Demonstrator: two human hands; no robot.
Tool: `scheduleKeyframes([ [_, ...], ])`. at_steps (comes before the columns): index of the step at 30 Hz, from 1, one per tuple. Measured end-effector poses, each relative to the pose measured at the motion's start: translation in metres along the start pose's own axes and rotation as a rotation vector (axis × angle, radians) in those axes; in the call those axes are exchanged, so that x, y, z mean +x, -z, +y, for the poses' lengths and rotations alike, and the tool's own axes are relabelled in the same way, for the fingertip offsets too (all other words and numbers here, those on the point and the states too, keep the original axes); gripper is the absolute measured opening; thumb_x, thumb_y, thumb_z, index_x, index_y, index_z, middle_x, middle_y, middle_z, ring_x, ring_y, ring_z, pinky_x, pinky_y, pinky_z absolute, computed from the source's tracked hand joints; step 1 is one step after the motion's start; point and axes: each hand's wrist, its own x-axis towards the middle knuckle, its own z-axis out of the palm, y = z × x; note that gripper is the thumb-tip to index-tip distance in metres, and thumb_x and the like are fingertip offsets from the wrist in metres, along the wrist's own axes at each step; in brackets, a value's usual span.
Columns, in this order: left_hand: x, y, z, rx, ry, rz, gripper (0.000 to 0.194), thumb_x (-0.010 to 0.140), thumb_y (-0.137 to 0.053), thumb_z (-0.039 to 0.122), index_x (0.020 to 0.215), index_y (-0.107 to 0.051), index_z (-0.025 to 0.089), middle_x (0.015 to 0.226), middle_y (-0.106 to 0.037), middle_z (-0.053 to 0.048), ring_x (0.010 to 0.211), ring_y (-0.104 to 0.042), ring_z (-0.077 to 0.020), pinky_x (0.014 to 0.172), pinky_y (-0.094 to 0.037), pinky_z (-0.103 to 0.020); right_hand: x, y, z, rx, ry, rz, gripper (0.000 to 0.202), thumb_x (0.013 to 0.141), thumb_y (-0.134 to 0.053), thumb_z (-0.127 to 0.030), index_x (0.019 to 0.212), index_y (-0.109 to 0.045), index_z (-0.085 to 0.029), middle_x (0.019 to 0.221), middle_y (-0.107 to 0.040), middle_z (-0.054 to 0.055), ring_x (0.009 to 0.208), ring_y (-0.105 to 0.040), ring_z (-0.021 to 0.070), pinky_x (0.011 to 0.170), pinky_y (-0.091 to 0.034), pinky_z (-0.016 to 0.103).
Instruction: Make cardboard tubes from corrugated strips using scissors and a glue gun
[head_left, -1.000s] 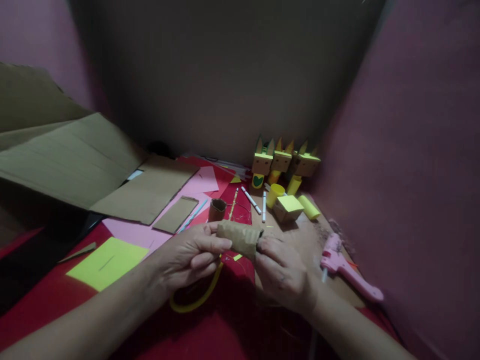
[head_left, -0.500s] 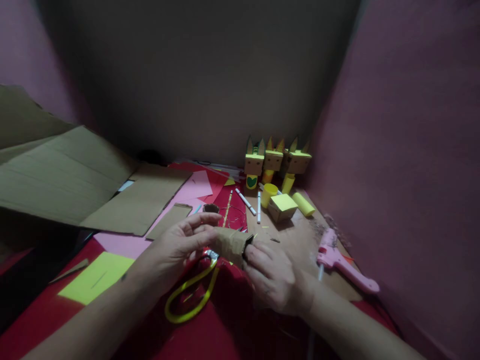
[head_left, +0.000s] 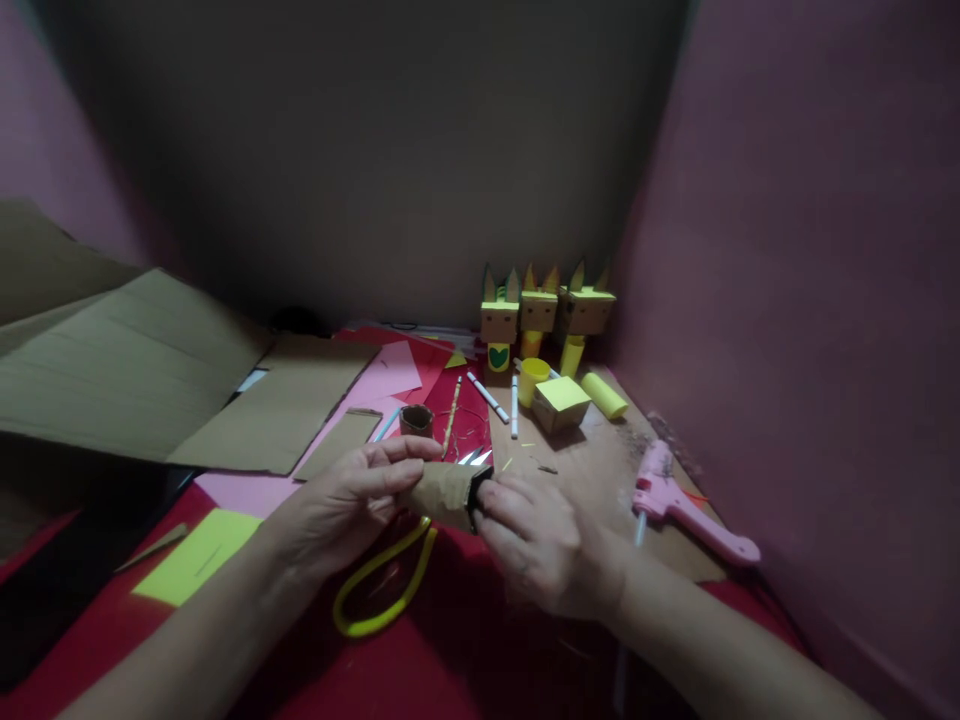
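Note:
A brown cardboard tube (head_left: 442, 492) lies sideways between my hands. My left hand (head_left: 356, 500) grips its left end, thumb and fingers around it. At the tube's open right end, my right hand (head_left: 536, 540) holds the rim, its fingertips partly hidden at the dark opening. Just beyond stands a second cardboard tube (head_left: 416, 420), upright. Below the held tube lies a yellow loop (head_left: 375, 630), apparently a handle, with blades of what look like scissors (head_left: 476, 457) showing behind the tube.
A pink glue gun (head_left: 686, 510) rests on the right. Behind are a small box with a yellow top (head_left: 561, 403), a yellow tube (head_left: 604, 396), white pens (head_left: 514, 408) and cardboard figures (head_left: 500, 320). Large cardboard flaps (head_left: 112, 370) and a yellow sheet (head_left: 196, 558) are left.
The view has shifted slightly. My hands and the held tube are a little further left and lower, uncovering more of the upright tube and the blades. Both hands keep their hold.

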Motion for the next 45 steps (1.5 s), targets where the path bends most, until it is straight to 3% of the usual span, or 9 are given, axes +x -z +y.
scheduleKeyframes([
  [7, -0.006, -0.012, -0.002, -0.107, -0.030, 0.138, 0.024, 0.065, -0.077, 0.003, 0.086, -0.071, 0.014, 0.077, -0.069, -0.003, 0.067, -0.065, -0.0121, 0.063, -0.054, -0.018, -0.011, -0.004, 0.005, -0.056, -0.022, -0.107, 0.025, 0.089, -0.045, -0.009, 0.071, -0.062, -0.013, 0.078, -0.062, 0.010, 0.070, -0.058, 0.0162, 0.064, -0.054, 0.030],
  [10, -0.007, -0.017, -0.003, -0.094, -0.046, 0.062, 0.036, 0.071, -0.073, 0.005, 0.106, -0.068, 0.015, 0.091, -0.070, -0.007, 0.079, -0.066, -0.0150, 0.072, -0.055, -0.022, -0.015, -0.005, 0.007, -0.082, -0.040, -0.111, 0.021, 0.088, -0.047, -0.010, 0.073, -0.062, -0.013, 0.079, -0.062, 0.010, 0.072, -0.058, 0.0171, 0.065, -0.054, 0.032],
  [14, -0.008, -0.016, -0.005, -0.099, 0.003, -0.017, 0.063, 0.063, -0.076, 0.002, 0.122, -0.059, 0.015, 0.107, -0.068, -0.011, 0.090, -0.065, -0.0177, 0.080, -0.053, -0.024, -0.015, -0.005, 0.007, -0.079, -0.048, -0.111, 0.023, 0.089, -0.046, -0.011, 0.073, -0.062, -0.013, 0.076, -0.061, 0.010, 0.070, -0.057, 0.0172, 0.062, -0.053, 0.031],
  [19, -0.009, -0.010, -0.005, -0.100, 0.080, -0.134, 0.073, 0.061, -0.070, -0.004, 0.130, -0.055, 0.017, 0.077, -0.068, -0.003, 0.054, -0.056, -0.0048, 0.055, -0.046, -0.012, -0.015, -0.005, 0.003, -0.024, -0.014, -0.160, 0.023, 0.090, -0.047, -0.012, 0.072, -0.062, -0.014, 0.077, -0.062, 0.009, 0.069, -0.057, 0.0158, 0.061, -0.054, 0.030],
  [25, -0.013, -0.012, -0.004, -0.113, 0.105, -0.150, 0.073, 0.062, -0.070, -0.003, 0.130, -0.055, 0.017, 0.077, -0.068, -0.004, 0.064, -0.061, -0.0083, 0.064, -0.049, -0.015, -0.012, -0.003, -0.001, 0.035, -0.012, -0.089, 0.027, 0.091, -0.042, -0.009, 0.073, -0.062, -0.012, 0.077, -0.064, 0.011, 0.070, -0.060, 0.0167, 0.065, -0.056, 0.031],
  [28, -0.015, -0.015, -0.003, -0.177, 0.071, -0.156, 0.067, 0.064, -0.070, -0.004, 0.127, -0.057, 0.014, 0.070, -0.067, -0.002, 0.058, -0.059, -0.0063, 0.060, -0.049, -0.013, -0.008, -0.002, -0.004, 0.061, -0.039, -0.036, 0.030, 0.091, -0.039, -0.008, 0.073, -0.063, -0.011, 0.075, -0.065, 0.011, 0.068, -0.060, 0.0167, 0.063, -0.056, 0.030],
  [36, -0.018, -0.021, -0.002, -0.291, 0.066, -0.125, 0.061, 0.065, -0.070, -0.007, 0.122, -0.061, 0.013, 0.070, -0.069, -0.001, 0.061, -0.064, -0.0062, 0.065, -0.052, -0.012, -0.011, -0.003, -0.007, 0.027, -0.068, -0.107, 0.023, 0.089, -0.046, -0.008, 0.074, -0.063, -0.012, 0.082, -0.065, 0.011, 0.075, -0.061, 0.0177, 0.066, -0.056, 0.031],
  [41, -0.012, -0.009, 0.001, -0.038, 0.071, -0.135, 0.055, 0.063, -0.076, 0.004, 0.116, -0.066, 0.017, 0.081, -0.072, -0.005, 0.069, -0.065, -0.0116, 0.069, -0.053, -0.018, -0.014, -0.006, -0.002, 0.029, -0.053, -0.136, 0.025, 0.090, -0.044, -0.009, 0.073, -0.062, -0.013, 0.080, -0.063, 0.011, 0.073, -0.059, 0.0170, 0.064, -0.055, 0.032],
  [45, -0.012, -0.003, 0.009, 0.438, -0.075, 0.029, 0.038, 0.063, -0.081, 0.020, 0.101, -0.074, 0.022, 0.097, -0.070, -0.008, 0.091, -0.063, -0.0232, 0.083, -0.051, -0.032, -0.013, -0.007, -0.001, 0.044, -0.076, -0.100, 0.032, 0.090, -0.036, -0.008, 0.073, -0.062, -0.012, 0.077, -0.062, 0.011, 0.068, -0.056, 0.0172, 0.058, -0.053, 0.031],
])
